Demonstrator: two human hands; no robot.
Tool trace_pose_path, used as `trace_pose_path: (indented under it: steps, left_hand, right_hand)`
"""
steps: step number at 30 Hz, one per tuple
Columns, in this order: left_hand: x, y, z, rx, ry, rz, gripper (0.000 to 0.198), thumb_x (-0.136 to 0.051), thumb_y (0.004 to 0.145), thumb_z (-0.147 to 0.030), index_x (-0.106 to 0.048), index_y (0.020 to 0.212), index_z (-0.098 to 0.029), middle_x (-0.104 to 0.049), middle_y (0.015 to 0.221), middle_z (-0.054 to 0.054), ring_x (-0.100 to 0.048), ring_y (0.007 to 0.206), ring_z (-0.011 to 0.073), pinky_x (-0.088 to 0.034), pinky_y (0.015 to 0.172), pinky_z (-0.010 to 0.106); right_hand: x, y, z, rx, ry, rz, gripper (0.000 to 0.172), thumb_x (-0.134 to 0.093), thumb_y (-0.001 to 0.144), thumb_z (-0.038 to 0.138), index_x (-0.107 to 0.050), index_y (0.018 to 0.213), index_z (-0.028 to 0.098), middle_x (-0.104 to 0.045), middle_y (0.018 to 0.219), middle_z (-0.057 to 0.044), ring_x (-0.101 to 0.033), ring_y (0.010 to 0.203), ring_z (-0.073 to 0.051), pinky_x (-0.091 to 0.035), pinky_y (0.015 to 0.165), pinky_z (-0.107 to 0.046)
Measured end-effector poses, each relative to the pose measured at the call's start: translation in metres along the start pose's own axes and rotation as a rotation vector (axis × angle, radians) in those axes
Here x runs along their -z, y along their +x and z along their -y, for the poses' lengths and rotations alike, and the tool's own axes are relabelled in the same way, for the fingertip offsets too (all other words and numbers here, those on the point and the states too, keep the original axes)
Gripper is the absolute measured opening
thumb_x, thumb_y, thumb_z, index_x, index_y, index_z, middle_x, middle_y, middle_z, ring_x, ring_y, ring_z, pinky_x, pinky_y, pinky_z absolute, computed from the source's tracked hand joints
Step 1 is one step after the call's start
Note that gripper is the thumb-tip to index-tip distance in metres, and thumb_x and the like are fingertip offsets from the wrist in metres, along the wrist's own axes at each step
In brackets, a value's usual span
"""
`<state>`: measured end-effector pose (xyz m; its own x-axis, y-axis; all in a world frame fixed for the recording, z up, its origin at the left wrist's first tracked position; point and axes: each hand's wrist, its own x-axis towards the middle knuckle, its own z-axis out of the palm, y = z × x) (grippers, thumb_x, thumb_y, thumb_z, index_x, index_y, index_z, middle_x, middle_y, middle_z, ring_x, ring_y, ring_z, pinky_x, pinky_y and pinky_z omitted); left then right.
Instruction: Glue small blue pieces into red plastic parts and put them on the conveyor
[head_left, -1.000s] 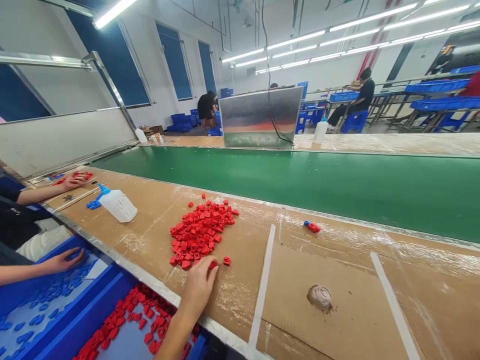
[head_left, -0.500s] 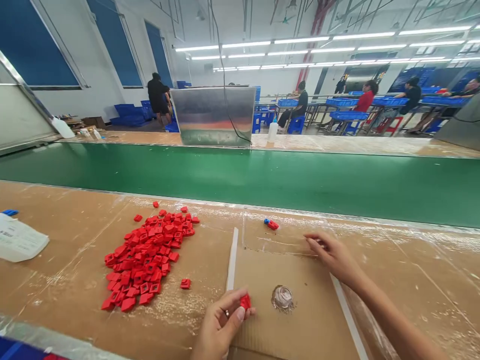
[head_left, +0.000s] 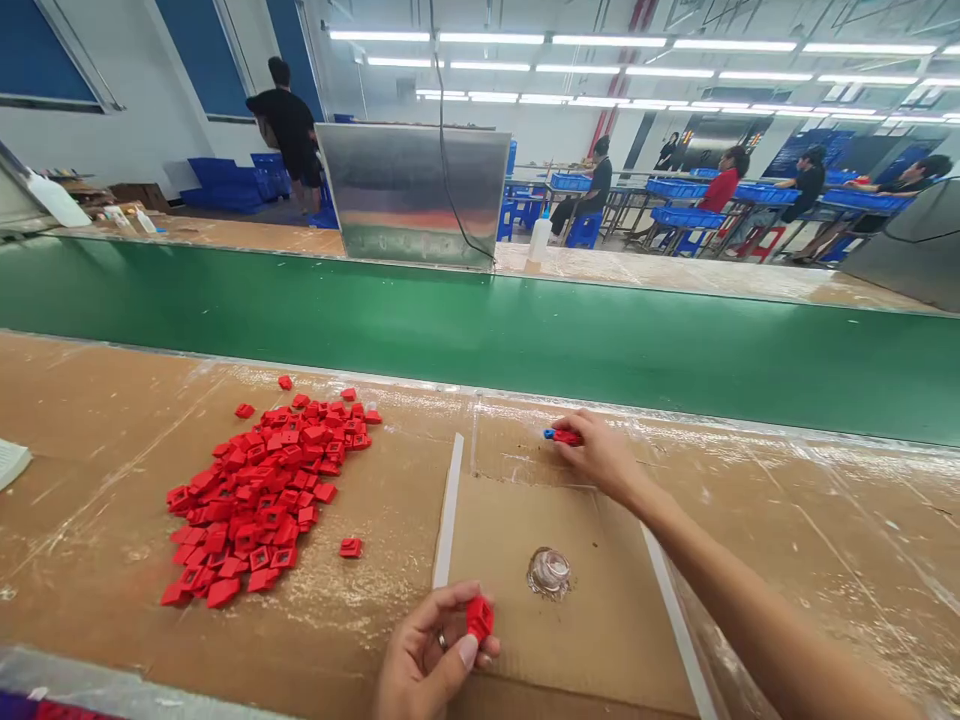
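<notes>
Pinching a small red piece (head_left: 480,617) between thumb and forefinger, the left hand (head_left: 427,660) sits at the near edge of the bench (head_left: 112,420). Grip clenched on the piece, which is held just above a cardboard sheet (head_left: 600,620). Ring on one finger.

Right hand (head_left: 600,455) stretched forward across the sheet. Its grip is closed at the fingertips on a red-and-blue piece (head_left: 561,436), low at the bench surface, near the far edge.

Between the two hands, on the sheet: a small round clear blob (head_left: 550,570), apart from both. A white strip (head_left: 448,510) runs along the sheet's left side.

Left of the strip: a loose pile of red pieces (head_left: 262,490), spread flat on the bench. One stray red piece (head_left: 349,547) lies just beside the pile's near right corner.

Bench top is brown board under shiny film. Beyond it a green conveyor belt (head_left: 525,340) runs across the view. Past the belt stands a metal box (head_left: 412,195) with a black cable hanging to it. Other people sit and stand at blue crates in the background.
</notes>
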<state>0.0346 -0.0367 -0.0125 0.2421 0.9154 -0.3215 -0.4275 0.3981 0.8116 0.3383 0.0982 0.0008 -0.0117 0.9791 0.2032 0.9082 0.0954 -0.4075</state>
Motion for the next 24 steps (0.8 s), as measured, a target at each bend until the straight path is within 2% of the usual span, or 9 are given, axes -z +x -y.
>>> trace_pose_path:
  steps: [2,5,8,10,12,14,19,24]
  left_hand:
    - [0.001,-0.002,-0.001,0.02,-0.013,0.015,0.039,-0.087,0.067,-0.04,-0.078,0.101,-0.022,-0.078,0.098,0.011,-0.07,0.073,0.0204,-0.055,0.068,0.029]
    - [0.002,-0.003,-0.004,0.042,-0.026,0.046,0.036,-0.085,0.069,-0.037,-0.078,0.101,-0.023,-0.077,0.098,0.01,-0.071,0.076,0.0208,-0.055,0.072,0.029]
    - [0.001,-0.005,-0.007,0.068,-0.064,0.051,0.033,-0.085,0.07,-0.034,-0.078,0.101,-0.024,-0.077,0.098,0.007,-0.072,0.082,0.0203,-0.054,0.076,0.027]
    - [-0.001,-0.007,-0.009,0.085,-0.061,0.067,0.032,-0.084,0.071,-0.033,-0.078,0.101,-0.024,-0.077,0.099,0.008,-0.071,0.078,0.0172,-0.053,0.073,0.024]
    - [-0.003,-0.009,-0.01,0.092,-0.033,0.093,0.032,-0.084,0.072,-0.034,-0.078,0.102,-0.023,-0.077,0.098,0.008,-0.065,0.067,0.0124,-0.05,0.062,0.021]
    - [-0.004,-0.01,-0.01,0.087,-0.004,0.103,0.033,-0.084,0.071,-0.035,-0.078,0.101,-0.022,-0.077,0.095,0.008,-0.057,0.06,0.0097,-0.045,0.055,0.02]
    - [-0.003,-0.01,-0.01,0.084,0.03,0.099,0.037,-0.083,0.069,-0.035,-0.077,0.103,-0.02,-0.076,0.095,0.01,-0.059,0.069,0.0144,-0.048,0.064,0.024]
    - [-0.005,-0.008,-0.013,0.095,0.008,0.085,0.037,-0.084,0.068,-0.032,-0.078,0.103,-0.02,-0.076,0.095,0.01,-0.059,0.071,0.0162,-0.049,0.069,0.026]
  right_hand:
    - [0.023,-0.019,-0.015,-0.019,-0.06,0.049,0.015,-0.057,0.084,0.015,-0.067,0.094,0.019,-0.06,0.096,-0.007,-0.062,0.08,-0.021,-0.047,0.07,-0.029]
    - [0.051,-0.056,-0.037,-0.08,-0.168,0.115,0.015,-0.053,0.08,0.011,-0.065,0.075,0.019,-0.057,0.086,-0.008,-0.058,0.064,-0.019,-0.04,0.059,-0.029]
    - [0.064,-0.091,-0.051,-0.153,-0.215,0.172,0.018,-0.052,0.076,0.009,-0.057,0.062,0.019,-0.054,0.072,-0.008,-0.05,0.05,-0.017,-0.032,0.051,-0.029]
    - [0.063,-0.105,-0.053,-0.176,-0.191,0.206,0.014,-0.054,0.074,0.011,-0.058,0.064,0.019,-0.056,0.07,-0.008,-0.051,0.049,-0.018,-0.033,0.051,-0.029]
    - [0.06,-0.113,-0.053,-0.185,-0.129,0.214,0.008,-0.058,0.074,0.016,-0.064,0.077,0.021,-0.063,0.076,-0.008,-0.059,0.059,-0.023,-0.039,0.056,-0.031]
    - [0.057,-0.118,-0.052,-0.201,-0.044,0.19,0.018,-0.061,0.075,0.025,-0.066,0.092,0.023,-0.068,0.083,-0.007,-0.064,0.071,-0.027,-0.044,0.062,-0.033]
    - [0.049,-0.138,-0.056,-0.279,0.187,0.052,0.034,-0.057,0.084,0.049,-0.067,0.102,0.022,-0.073,0.092,-0.009,-0.067,0.076,-0.029,-0.053,0.067,-0.041]
    - [0.045,-0.159,-0.054,-0.349,0.426,-0.051,0.044,-0.058,0.087,0.056,-0.066,0.112,0.02,-0.072,0.108,-0.011,-0.069,0.096,-0.031,-0.057,0.084,-0.045]
